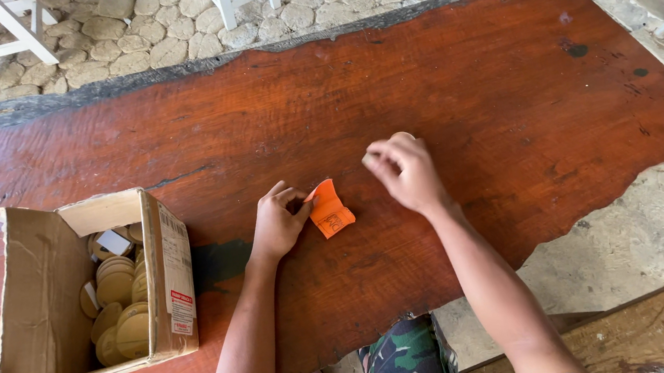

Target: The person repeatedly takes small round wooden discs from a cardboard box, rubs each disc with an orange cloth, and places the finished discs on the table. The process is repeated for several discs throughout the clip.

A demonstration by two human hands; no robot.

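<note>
Near the middle of the red wooden table [464, 84], our left hand [275, 224] pinched one edge of a small orange paper slip [329, 210] between thumb and fingers. We judged it light, thin and floppy, easily creased, best held by its edge. Our right hand [405, 170] hovered just beside it, fingertips closed together; we could not tell whether they held anything.

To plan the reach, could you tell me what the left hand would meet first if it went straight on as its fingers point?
Most likely the orange paper slip, already pinched by the left hand.
</note>
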